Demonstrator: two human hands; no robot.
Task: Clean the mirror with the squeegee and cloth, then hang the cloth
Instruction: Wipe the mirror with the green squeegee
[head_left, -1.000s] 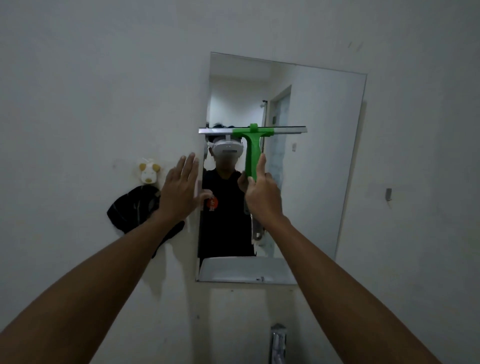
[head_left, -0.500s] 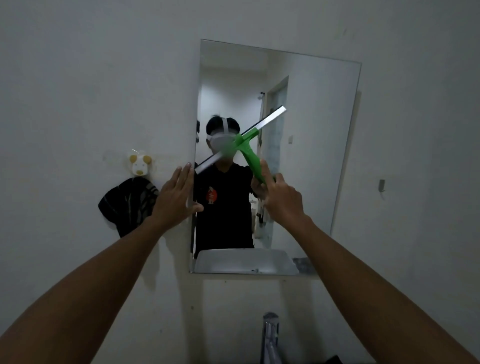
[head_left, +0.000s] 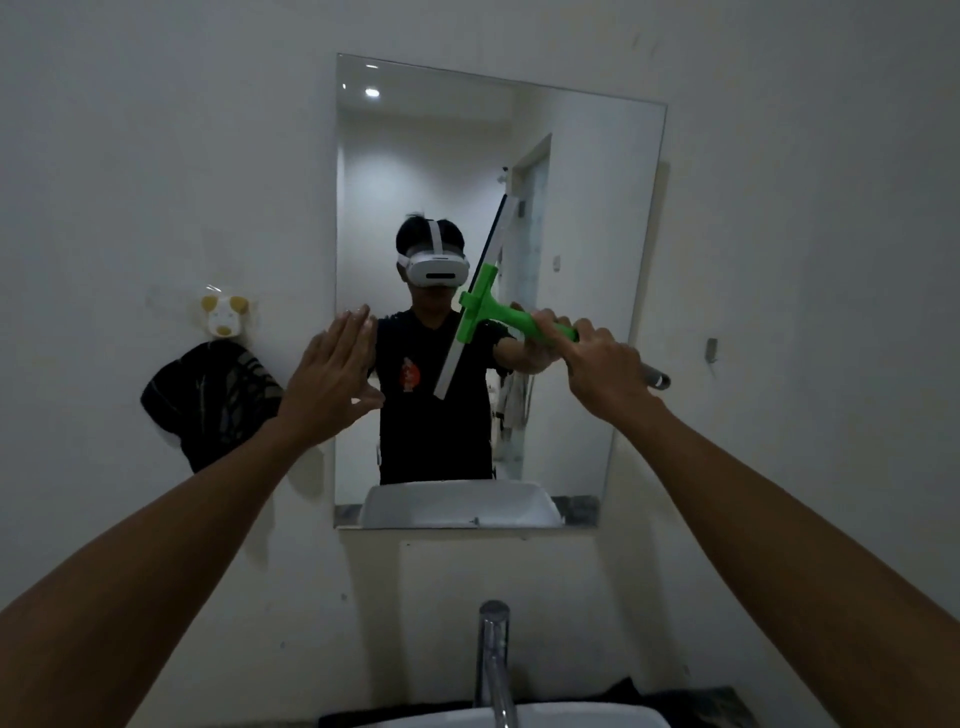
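While our right hand (head_left: 602, 369) grips the squeegee (head_left: 480, 306) against the mirror (head_left: 587, 208) and our left hand (head_left: 332, 384) stays open, wiping and hanging the cloth (head_left: 213, 400) remain.

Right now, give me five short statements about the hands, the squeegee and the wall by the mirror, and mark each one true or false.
1. The right hand grips the green squeegee by its handle. True.
2. The squeegee blade lies level across the mirror. False: it stands steeply tilted, top end leaning right.
3. The left hand holds a cloth. False: it is open and empty, at the mirror's left edge.
4. A dark cloth hangs below the animal-shaped hook, left of the mirror. True.
5. The faucet is running. False: no water shows.
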